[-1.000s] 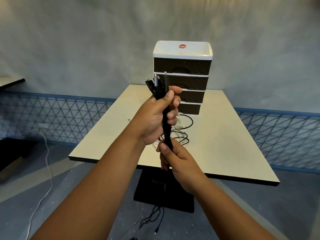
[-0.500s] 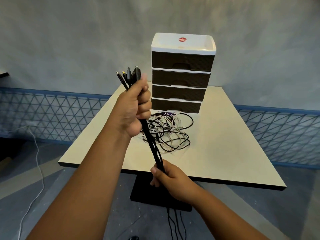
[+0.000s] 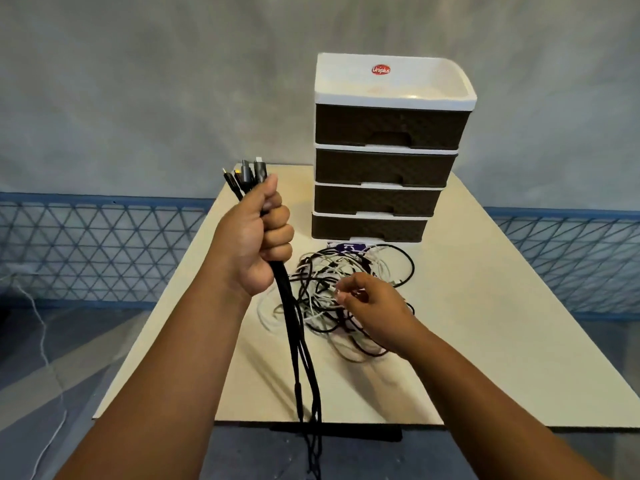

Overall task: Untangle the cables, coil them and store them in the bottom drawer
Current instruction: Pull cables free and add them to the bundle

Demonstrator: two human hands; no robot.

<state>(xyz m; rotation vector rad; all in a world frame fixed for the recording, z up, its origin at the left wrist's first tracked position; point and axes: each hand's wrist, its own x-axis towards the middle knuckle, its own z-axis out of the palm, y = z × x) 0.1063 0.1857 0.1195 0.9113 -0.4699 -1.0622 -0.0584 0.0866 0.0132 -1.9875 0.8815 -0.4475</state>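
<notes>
**One hand full of black cables, the other at the messy pile**

My left hand (image 3: pixel 254 237) is up in the air in a tight fist. It grips a bunch of black cables (image 3: pixel 294 327). The plug ends (image 3: pixel 247 173) stick up out of the top of my fist, side by side. Below my fist the black cables hang straight down, go past the near edge of the table (image 3: pixel 502 341) and drop out of sight at the bottom of the view.

My right hand (image 3: pixel 372 308) is lower down and to the right of my left hand. It sits over the tangled pile of cables (image 3: pixel 346 292) on the table. The fingers are curled, and the fingertips (image 3: pixel 341 296) are down among white cable strands. They seem to pinch one, but I cannot tell for sure.

The pile is a mix of black and white cables, looped over each other. It lies just under and around my right hand, and a little to the right of the hanging bunch.

Past my right hand, further away from me, stands the drawer unit (image 3: pixel 391 150). It has four dark drawers and a white top. The bottom drawer (image 3: pixel 369 227) is closed, like the other three. It is right behind the pile. A small purple and white thing (image 3: pixel 348 247) lies between the pile and that drawer.
</notes>
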